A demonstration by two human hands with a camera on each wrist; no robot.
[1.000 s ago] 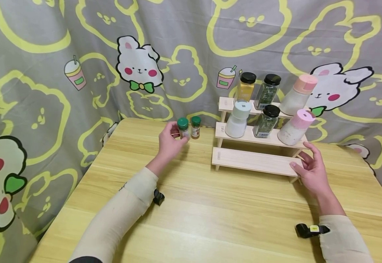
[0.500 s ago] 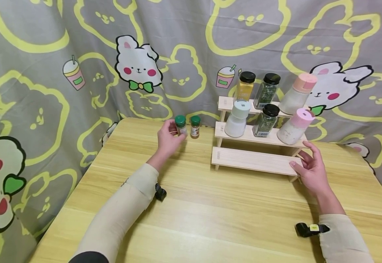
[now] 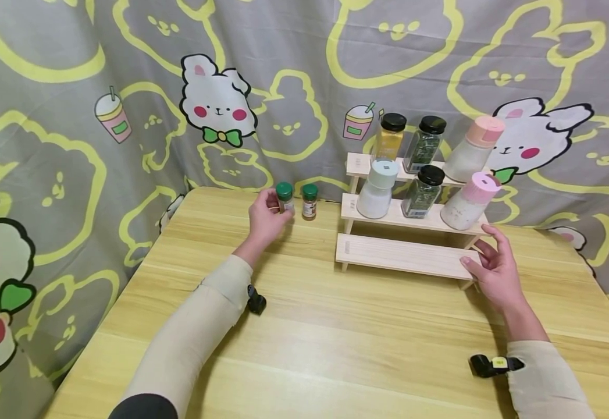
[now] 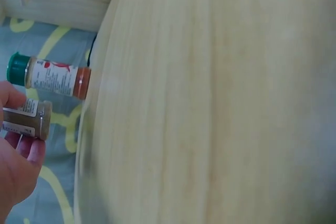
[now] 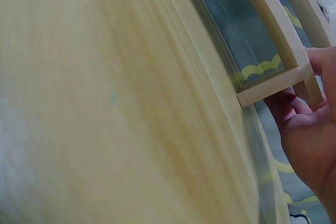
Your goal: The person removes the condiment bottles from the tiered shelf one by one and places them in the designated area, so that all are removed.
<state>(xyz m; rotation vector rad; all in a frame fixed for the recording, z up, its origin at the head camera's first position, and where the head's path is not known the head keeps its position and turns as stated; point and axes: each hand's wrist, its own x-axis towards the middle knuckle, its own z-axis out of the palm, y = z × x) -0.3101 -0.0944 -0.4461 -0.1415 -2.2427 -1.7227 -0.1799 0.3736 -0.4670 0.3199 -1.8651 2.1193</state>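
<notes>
My left hand holds a small green-capped spice jar between thumb and fingers. In the left wrist view, this jar has brownish contents, and its base appears lifted off the table. Just to its right stands a second green-capped jar, with a red pepper on its label and reddish contents. At the right end of the three-step wooden rack, my right hand grips the frame, thumb on the lowest step. The right wrist view shows fingers behind the rack's end leg.
A yellow-filled jar, a jar of green herbs and a pink-capped shaker occupy the top step. The middle step carries a pale-blue-capped shaker, another herb jar and a pink-lidded shaker. A patterned curtain hangs behind the table.
My left hand and its jar have shifted slightly left, widening the gap to the second jar. My right hand stays on the rack.
</notes>
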